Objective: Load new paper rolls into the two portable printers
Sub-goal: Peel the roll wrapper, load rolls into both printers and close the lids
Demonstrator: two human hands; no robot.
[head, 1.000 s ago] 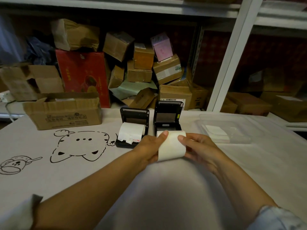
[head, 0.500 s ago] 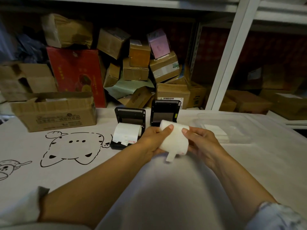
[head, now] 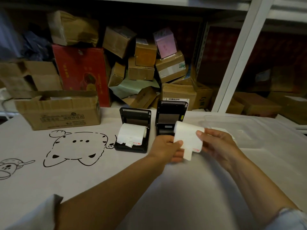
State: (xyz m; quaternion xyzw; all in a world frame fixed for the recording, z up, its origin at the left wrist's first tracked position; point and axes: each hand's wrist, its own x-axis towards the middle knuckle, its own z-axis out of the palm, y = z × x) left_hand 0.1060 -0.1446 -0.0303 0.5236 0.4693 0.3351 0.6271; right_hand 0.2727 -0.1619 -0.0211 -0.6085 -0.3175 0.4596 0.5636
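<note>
Two black portable printers stand side by side on the table with their lids up. The left printer (head: 132, 130) has a white paper roll (head: 132, 134) lying in its bay, a torn end hanging over the front. The right printer (head: 169, 118) shows an empty bay. Just in front of it I hold a second white paper roll (head: 188, 138) between both hands, a loose tab hanging from its lower edge. My left hand (head: 166, 148) grips its left end and my right hand (head: 216, 145) pinches its right end.
A clear plastic tray (head: 245, 128) with white paper in it sits to the right of the printers. An open cardboard box (head: 58, 112) stands at the back left. Stacked cartons fill the shelf (head: 142, 67) behind the table. The table cover bears cartoon drawings (head: 76, 146).
The roll in my hands has risen off the table and moved toward the right printer, turning so that a loose tab now hangs down. The view has shifted slightly.
</note>
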